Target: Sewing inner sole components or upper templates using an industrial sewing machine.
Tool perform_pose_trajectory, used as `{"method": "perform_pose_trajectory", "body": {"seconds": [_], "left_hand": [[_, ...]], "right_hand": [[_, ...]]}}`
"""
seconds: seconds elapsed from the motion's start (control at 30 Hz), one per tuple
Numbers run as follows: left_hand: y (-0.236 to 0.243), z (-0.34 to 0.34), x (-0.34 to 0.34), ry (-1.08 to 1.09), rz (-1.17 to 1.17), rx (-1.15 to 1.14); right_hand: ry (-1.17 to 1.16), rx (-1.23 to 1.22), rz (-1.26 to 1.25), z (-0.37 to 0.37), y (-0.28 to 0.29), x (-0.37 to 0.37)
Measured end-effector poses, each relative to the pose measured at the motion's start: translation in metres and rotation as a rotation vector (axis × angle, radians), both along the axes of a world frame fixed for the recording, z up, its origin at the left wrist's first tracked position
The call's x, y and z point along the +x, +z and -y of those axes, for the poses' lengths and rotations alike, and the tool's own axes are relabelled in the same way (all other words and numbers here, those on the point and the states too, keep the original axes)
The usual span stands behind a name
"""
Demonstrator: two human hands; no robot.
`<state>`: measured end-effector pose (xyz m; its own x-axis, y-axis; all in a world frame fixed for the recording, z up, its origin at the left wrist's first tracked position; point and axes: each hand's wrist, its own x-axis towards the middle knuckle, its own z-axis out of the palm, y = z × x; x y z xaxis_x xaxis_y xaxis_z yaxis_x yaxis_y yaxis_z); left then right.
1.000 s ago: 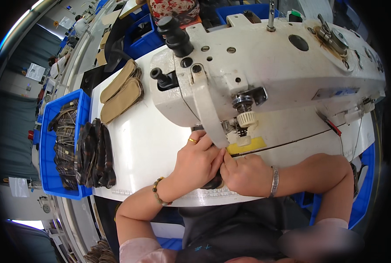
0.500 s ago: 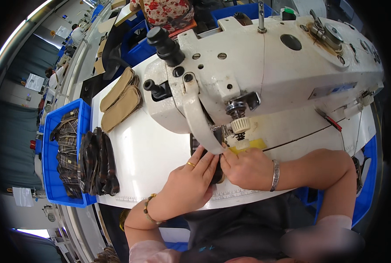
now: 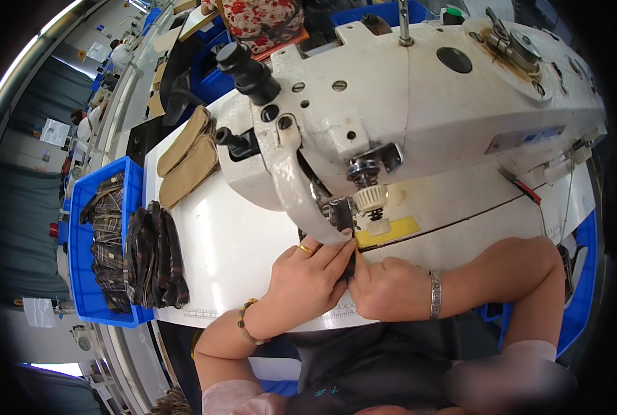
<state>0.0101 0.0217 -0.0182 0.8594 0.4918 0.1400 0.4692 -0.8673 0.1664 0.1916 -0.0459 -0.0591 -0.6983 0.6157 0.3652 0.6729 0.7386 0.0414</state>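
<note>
A dark fabric piece [image 3: 351, 267] lies at the needle end of a white sewing machine [image 3: 419, 104], mostly covered by my fingers. My left hand [image 3: 304, 280] has its fingers stretched together over the left side of the piece, thumb tucked low beside it. Against the right edge, my right hand [image 3: 389, 289] is curled, index finger and thumb closed on the fabric. The fingertips of both hands almost meet just below the machine's curved white lever [image 3: 296, 183]. That lever hides part of the needle area, so I cannot see the stitching point.
Plaid fabric pieces [image 3: 158, 256] lie stacked beside a blue bin [image 3: 141, 207] of similar pieces at left. Tan sole-shaped pieces [image 3: 187, 173] sit behind them. A yellow strip [image 3: 389, 233] is on the machine bed; red-handled snippers [image 3: 523, 187] lie farther right.
Both hands have shifted slightly toward me, the right one more, uncovering more of the yellow strip. Less of the dark fabric shows below my fingers. The machine appears slightly farther left in view.
</note>
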Motion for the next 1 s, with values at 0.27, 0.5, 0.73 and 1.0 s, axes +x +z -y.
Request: {"method": "perform_pose_trajectory", "body": {"seconds": [0.27,0.5,0.73,1.0], "left_hand": [[-0.002,-0.001,0.0,-0.021,-0.005,0.014],[-0.003,-0.002,0.001,-0.026,0.014,-0.017],[-0.005,-0.011,0.004,-0.047,0.06,-0.025],[-0.015,-0.035,0.009,0.01,0.099,0.056]], "right_hand": [[0.018,0.025,-0.018,-0.002,-0.002,0.0],[0.038,0.001,-0.021,-0.003,0.0,0.001],[0.01,0.035,-0.009,-0.005,-0.005,0.0],[-0.074,0.081,-0.064,-0.026,-0.01,0.006]]}}
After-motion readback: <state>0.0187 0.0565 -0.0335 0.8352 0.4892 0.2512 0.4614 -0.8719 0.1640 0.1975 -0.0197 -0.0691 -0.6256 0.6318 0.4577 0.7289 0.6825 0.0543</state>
